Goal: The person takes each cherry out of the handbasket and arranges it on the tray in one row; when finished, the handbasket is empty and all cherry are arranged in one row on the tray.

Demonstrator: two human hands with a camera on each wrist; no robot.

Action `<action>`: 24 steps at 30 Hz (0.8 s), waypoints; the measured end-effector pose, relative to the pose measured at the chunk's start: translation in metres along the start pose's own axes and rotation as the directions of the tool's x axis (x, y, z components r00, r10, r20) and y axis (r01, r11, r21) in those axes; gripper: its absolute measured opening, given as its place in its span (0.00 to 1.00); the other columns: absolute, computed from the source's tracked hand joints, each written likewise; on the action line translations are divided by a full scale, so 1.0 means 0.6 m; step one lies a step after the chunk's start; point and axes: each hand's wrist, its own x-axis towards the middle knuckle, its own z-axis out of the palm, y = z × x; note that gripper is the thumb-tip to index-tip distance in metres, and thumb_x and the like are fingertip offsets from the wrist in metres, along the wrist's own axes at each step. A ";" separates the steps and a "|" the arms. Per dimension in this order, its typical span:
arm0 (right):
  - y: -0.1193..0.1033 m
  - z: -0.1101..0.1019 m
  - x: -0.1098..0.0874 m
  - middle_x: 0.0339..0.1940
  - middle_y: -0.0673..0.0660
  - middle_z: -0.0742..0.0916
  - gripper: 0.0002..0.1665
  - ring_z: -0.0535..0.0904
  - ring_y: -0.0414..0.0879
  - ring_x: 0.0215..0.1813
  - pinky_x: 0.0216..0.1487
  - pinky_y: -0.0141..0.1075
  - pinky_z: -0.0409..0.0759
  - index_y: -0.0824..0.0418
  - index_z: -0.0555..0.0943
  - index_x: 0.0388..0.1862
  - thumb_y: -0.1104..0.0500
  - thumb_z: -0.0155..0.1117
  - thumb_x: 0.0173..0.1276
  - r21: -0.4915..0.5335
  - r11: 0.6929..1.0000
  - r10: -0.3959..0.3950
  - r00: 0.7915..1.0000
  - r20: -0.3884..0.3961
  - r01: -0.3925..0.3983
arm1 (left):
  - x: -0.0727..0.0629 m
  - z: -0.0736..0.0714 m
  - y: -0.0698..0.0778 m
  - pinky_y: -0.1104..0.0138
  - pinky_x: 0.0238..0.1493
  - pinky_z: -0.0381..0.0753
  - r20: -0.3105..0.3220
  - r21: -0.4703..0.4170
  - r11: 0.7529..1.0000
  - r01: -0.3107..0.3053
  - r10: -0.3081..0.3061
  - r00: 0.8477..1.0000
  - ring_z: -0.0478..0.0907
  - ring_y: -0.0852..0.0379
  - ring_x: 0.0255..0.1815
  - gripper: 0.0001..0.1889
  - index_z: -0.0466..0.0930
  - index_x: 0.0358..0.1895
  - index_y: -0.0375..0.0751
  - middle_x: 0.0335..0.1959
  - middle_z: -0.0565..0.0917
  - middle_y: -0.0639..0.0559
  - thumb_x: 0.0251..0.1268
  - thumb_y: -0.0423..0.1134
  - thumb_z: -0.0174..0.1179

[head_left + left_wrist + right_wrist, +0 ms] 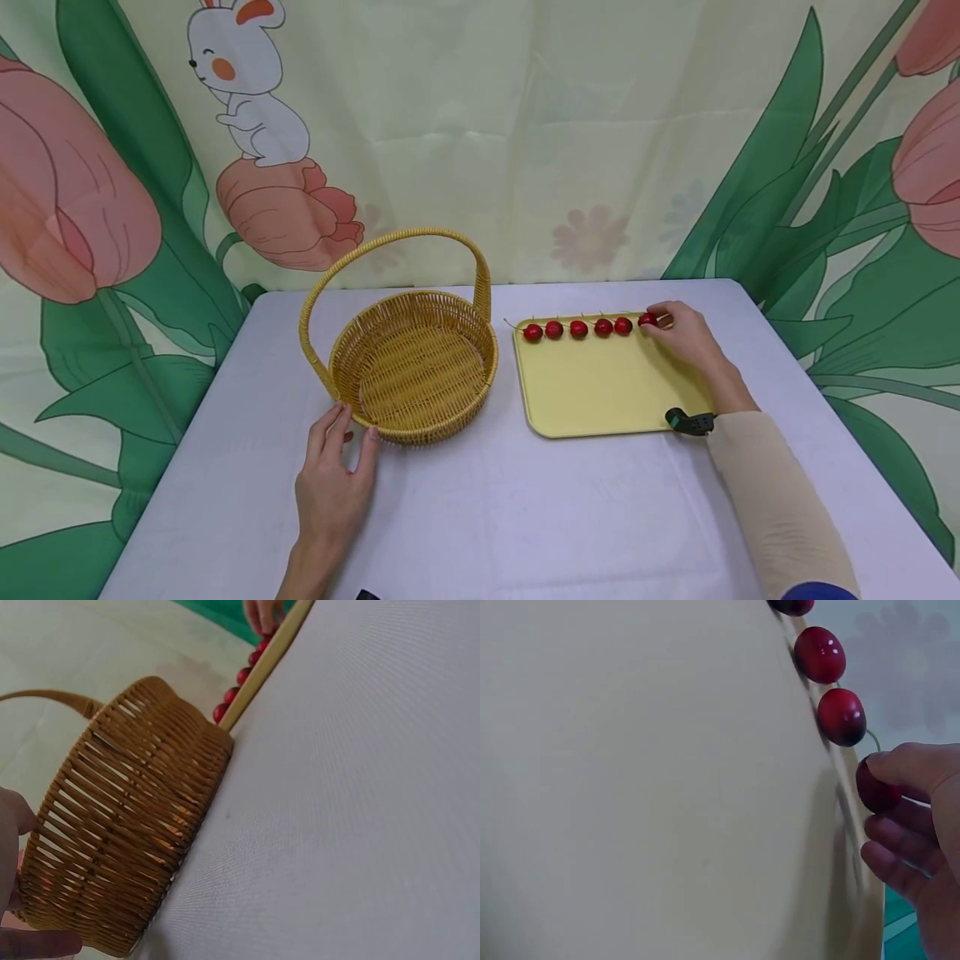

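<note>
My right hand [681,333] pinches a dark red cherry [877,786] between thumb and fingers at the far right edge of the yellow tray [592,392]. Several more cherries [578,330] with thin stems stand in a row along the tray's far edge, left of the pinched one. My left hand [335,475] touches the near left rim of a round wicker basket [420,367], its fingers loosely extended. The basket's tall arched handle [390,237] stands up, and nothing lies inside. In the left wrist view, fingertips and thumb [41,943] rest against the woven side.
A white cloth [525,517] covers the table, with basket and tray side by side on it. Behind hangs a curtain [465,150] printed with tulips and a rabbit. A black device [688,422] sits at my right wrist, over the tray's near right corner.
</note>
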 end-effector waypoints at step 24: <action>-0.001 0.017 0.009 0.58 0.71 0.77 0.29 0.76 0.63 0.57 0.61 0.56 0.77 0.72 0.71 0.67 0.56 0.61 0.74 -0.012 0.999 0.053 0.998 0.033 -0.052 | 0.009 -0.015 -0.001 0.48 0.46 0.84 -0.024 0.014 1.000 -0.018 0.018 1.000 0.83 0.41 0.54 0.23 0.80 0.59 0.29 0.58 0.81 0.40 0.63 0.39 0.66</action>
